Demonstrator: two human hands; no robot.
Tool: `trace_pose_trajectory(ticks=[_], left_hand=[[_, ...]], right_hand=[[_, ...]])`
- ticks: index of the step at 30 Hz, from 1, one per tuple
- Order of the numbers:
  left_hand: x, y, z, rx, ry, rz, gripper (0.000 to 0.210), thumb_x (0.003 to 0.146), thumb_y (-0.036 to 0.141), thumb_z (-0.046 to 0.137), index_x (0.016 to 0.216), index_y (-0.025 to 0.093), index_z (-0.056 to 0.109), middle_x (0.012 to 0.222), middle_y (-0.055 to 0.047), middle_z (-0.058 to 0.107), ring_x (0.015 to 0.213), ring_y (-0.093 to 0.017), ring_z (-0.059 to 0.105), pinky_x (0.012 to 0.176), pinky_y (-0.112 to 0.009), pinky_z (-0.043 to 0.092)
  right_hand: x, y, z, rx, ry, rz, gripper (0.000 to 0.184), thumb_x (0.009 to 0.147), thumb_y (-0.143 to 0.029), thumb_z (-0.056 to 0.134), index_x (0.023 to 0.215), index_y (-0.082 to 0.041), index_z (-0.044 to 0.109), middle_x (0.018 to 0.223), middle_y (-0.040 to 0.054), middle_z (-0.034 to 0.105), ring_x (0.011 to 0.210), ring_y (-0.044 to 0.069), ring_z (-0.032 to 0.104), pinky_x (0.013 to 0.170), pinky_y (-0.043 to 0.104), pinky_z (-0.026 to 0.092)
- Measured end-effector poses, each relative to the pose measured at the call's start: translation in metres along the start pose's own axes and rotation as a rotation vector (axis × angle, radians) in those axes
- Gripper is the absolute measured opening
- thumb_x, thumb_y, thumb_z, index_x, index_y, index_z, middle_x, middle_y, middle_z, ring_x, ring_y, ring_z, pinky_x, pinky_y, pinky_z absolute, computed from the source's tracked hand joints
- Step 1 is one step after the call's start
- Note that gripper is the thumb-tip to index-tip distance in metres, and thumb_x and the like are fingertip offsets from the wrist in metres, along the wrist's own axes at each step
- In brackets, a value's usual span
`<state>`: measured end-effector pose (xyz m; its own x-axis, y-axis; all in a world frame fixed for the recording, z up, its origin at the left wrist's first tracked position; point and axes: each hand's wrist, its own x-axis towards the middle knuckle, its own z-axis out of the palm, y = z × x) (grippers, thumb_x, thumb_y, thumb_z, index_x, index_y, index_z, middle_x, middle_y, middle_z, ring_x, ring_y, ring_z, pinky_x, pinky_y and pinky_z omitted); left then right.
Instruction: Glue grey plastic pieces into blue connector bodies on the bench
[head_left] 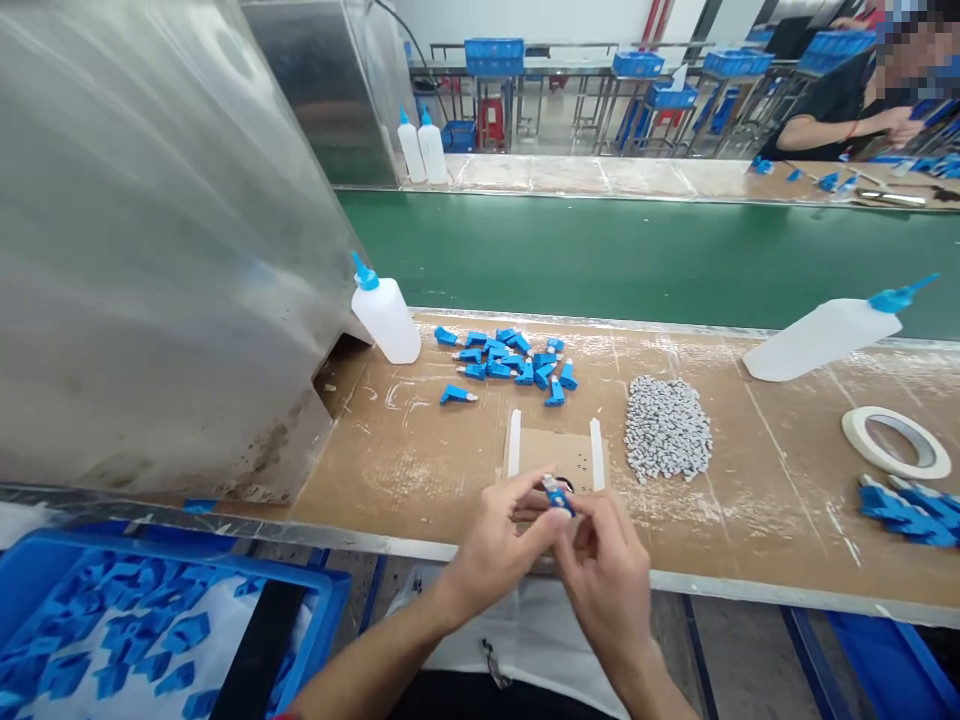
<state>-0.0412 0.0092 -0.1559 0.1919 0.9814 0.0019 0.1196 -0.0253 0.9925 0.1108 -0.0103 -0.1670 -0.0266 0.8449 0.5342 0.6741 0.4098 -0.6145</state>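
Near the front edge of the bench, my left hand [499,540] pinches a small blue plastic part [559,497] with a pale tip. My right hand [611,560] is closed at the part's right side, with thumb and fingertips against it; whether it holds a tiny piece too is hidden. Just beyond my hands lies a cardboard piece [555,448] with white strips along both sides and a few small dark marks. Similar blue parts [499,358] lie in a loose pile behind it. To the right is a heap of small grey pieces [667,428].
White squeeze bottles [390,325] [821,340] stand left and lean right. Tape [896,443] and more blue parts [911,510] lie right. A metal housing [165,250] borders the left; a blue bin [330,600] sits below. Beyond the green belt [562,250], a person [840,115] works.
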Motion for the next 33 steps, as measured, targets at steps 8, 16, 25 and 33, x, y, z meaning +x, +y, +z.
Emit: trace_pose_trajectory(ticks=[8, 16, 25, 33], left_hand=[[0.084, -0.031, -0.105, 1.031, 0.102, 0.143, 0.028, 0.092, 0.019, 0.058, 0.116, 0.017, 0.073, 0.135, -0.018, 0.069, 0.131, -0.037, 0.06, 0.113, -0.06, 0.048], [0.057, -0.039, -0.116, 0.882, 0.252, 0.137, 0.016, 0.092, 0.034, 0.06, 0.093, 0.022, 0.07, 0.097, -0.011, 0.076, 0.092, -0.031, 0.072, 0.085, -0.044, 0.059], [-0.016, -0.055, -0.041, 0.18, 0.381, -0.033, 0.025, 0.087, 0.041, 0.07, 0.095, 0.018, 0.074, 0.082, -0.005, 0.076, 0.072, -0.019, 0.074, 0.063, -0.026, 0.062], [-0.021, -0.057, -0.047, -0.015, 0.352, -0.079, 0.026, 0.082, 0.042, 0.076, 0.09, 0.017, 0.074, 0.077, -0.004, 0.076, 0.069, -0.019, 0.074, 0.058, -0.024, 0.062]], right_hand=[[0.022, 0.194, -0.154, -0.773, 0.172, 0.546, 0.03, 0.088, -0.05, 0.054, 0.075, -0.024, 0.061, 0.071, 0.0095, 0.059, 0.064, 0.025, 0.056, 0.058, 0.04, 0.037], [0.038, 0.202, -0.154, -0.727, 0.147, 0.218, 0.041, 0.098, -0.053, 0.051, 0.094, -0.018, 0.072, 0.099, 0.0234, 0.064, 0.08, 0.031, 0.063, 0.063, 0.045, 0.045], [0.03, 0.133, -0.062, -0.234, -0.455, 0.017, 0.03, 0.106, -0.041, 0.045, 0.087, -0.025, 0.061, 0.081, 0.0052, 0.066, 0.071, 0.021, 0.064, 0.064, 0.032, 0.051], [0.028, 0.125, -0.054, -0.54, -0.507, 0.03, 0.021, 0.099, -0.023, 0.052, 0.081, -0.023, 0.063, 0.082, 0.0067, 0.065, 0.069, 0.021, 0.061, 0.06, 0.031, 0.043]])
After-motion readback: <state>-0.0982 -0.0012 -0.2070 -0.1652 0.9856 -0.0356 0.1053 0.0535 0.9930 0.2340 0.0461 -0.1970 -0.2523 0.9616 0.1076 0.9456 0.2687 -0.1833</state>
